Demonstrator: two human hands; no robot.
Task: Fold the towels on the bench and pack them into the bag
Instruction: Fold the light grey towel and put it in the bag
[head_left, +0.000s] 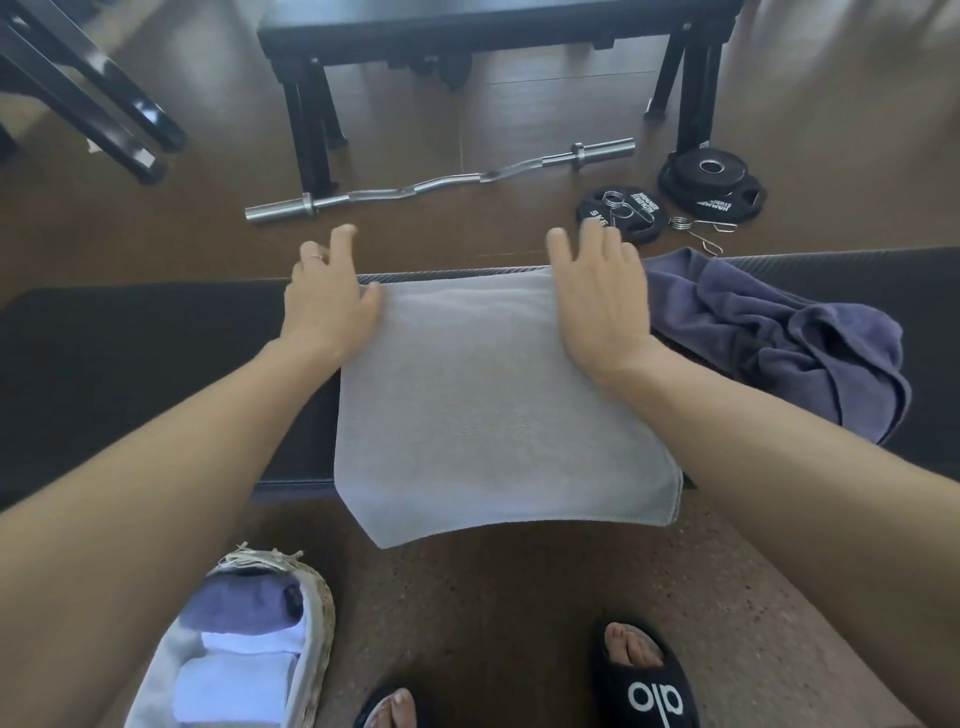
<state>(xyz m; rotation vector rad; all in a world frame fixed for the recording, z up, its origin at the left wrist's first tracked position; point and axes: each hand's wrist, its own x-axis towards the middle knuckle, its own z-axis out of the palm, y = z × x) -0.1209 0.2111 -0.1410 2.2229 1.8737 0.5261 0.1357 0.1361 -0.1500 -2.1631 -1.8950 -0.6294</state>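
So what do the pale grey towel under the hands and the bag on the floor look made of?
Pale grey towel: soft terry-like cloth, matte, with a stitched hem; it drapes over the bench edge. Woven bag: seemingly straw or raffia, judging by the coarse tan weave and frayed fibres at the rim, with a light lining, probably fabric.

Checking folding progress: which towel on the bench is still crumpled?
The dark blue towel, bunched in a heap beside the right hand; the grey towel lies flat.
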